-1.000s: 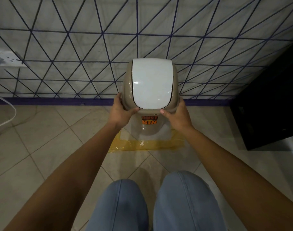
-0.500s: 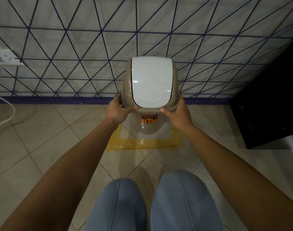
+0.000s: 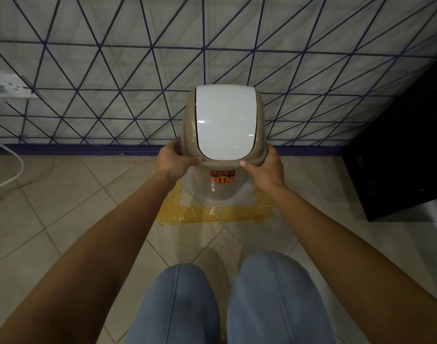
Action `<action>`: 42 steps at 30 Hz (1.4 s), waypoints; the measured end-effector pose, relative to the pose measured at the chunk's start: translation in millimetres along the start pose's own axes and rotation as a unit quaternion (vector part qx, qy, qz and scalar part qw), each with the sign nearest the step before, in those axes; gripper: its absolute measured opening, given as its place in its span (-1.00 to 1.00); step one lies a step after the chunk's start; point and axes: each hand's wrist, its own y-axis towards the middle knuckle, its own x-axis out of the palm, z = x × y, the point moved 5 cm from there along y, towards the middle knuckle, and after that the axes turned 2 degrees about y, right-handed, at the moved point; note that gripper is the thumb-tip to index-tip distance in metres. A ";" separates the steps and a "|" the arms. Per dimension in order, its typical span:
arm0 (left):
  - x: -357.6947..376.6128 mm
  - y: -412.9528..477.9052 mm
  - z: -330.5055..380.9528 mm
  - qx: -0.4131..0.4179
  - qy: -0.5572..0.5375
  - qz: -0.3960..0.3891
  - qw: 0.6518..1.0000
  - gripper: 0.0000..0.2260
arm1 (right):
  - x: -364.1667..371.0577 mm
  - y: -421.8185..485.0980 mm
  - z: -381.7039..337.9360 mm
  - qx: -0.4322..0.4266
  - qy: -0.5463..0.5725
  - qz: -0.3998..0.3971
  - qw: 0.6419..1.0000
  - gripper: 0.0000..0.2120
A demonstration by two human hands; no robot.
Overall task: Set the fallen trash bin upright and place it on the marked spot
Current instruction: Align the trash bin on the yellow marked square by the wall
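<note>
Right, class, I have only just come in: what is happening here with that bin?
A person crouches on a tiled floor, holding a beige trash bin upright by its lid rim, left hand and right hand on either side. The bin sits inside the yellow tape square by the wall. The white flap is closed. Neither hand has let go.
</note>
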 end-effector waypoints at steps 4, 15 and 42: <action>-1.9 -1.1 -0.7 -0.003 -0.015 -0.015 1.000 -0.31 | 0.7 -0.6 -1.6 -0.006 0.001 -0.008 1.000 -0.20; -5.5 3.3 -3.6 0.009 0.020 -0.043 0.999 -0.27 | 4.5 -3.9 -1.7 -0.021 -0.003 -0.002 1.000 -0.20; -11.2 -24.8 -6.4 0.049 0.075 0.099 0.991 -0.36 | -6.6 -22.0 -18.0 -0.087 -0.125 0.044 0.987 -0.15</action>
